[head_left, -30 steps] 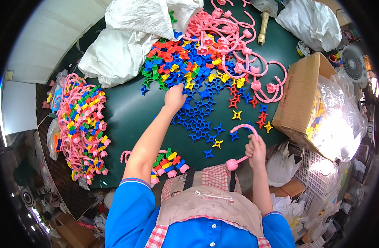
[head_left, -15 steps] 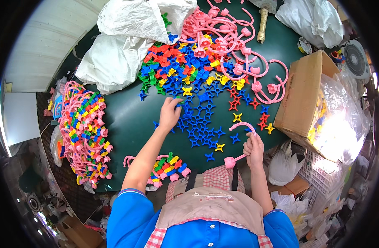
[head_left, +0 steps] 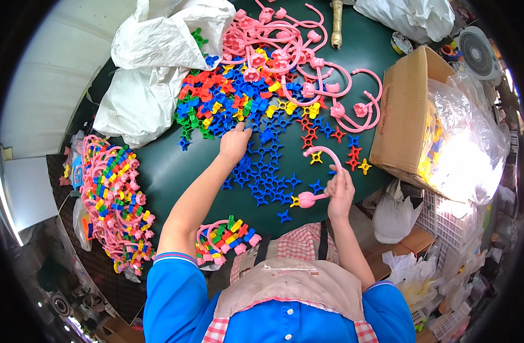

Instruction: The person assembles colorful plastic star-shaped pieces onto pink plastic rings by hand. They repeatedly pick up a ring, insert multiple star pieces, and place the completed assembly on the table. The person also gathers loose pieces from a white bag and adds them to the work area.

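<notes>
My right hand (head_left: pixel 341 191) is closed round a curved pink plastic tube (head_left: pixel 326 152), bent like a hook. Its pink flower-shaped end (head_left: pixel 309 199) points left, beside a yellow cross-shaped piece (head_left: pixel 294 201). At the near edge of the mixed pile my left hand (head_left: pixel 235 143) has its fingers curled down; what they pinch, if anything, is hidden. Around it lie blue cross-shaped plastic pieces (head_left: pixel 265 177) and, farther off, a heap of red, green, yellow and blue ones (head_left: pixel 219 94).
Tangled pink tubes (head_left: pixel 285 48) lie at the back. Threaded pink loops are heaped (head_left: pixel 110 206) at the left, with a smaller bunch (head_left: pixel 227 237) by my left forearm. A white sack (head_left: pixel 142 103) stands back left, a cardboard box (head_left: pixel 402 114) at the right.
My left hand has moved up to the pile's near edge; the green piece seen at its fingertips no longer shows. My right hand has raised the pink tube. The view has shifted a little.
</notes>
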Demonstrator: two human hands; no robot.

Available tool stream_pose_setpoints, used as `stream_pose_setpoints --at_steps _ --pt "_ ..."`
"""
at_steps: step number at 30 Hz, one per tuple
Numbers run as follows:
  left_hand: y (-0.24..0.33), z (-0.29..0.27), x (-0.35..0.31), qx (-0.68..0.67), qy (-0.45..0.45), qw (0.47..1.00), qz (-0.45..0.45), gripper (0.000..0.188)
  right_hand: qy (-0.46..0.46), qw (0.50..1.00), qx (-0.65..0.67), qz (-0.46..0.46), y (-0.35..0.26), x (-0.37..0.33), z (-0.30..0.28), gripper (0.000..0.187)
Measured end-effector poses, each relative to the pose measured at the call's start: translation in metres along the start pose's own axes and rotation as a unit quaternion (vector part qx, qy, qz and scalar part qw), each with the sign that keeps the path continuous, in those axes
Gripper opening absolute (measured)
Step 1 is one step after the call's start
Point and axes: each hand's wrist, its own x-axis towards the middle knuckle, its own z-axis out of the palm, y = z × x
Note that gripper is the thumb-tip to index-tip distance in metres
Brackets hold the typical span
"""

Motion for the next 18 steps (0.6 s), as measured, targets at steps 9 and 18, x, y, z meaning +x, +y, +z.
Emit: stream_pose_setpoints --at_steps 9,18 --pt "0.004 0.002 -0.034 -0.214 0.173 0.952 -0.131 0.026 -0.026 0.995 0.090 0.022 0.004 -0.002 0.036 0.029" --pt "0.106 -0.034 -0.052 -0.870 -0.072 0.414 -0.259 0.032 -0.065 0.991 0.114 0.026 0.006 -0.005 0.042 0.034"
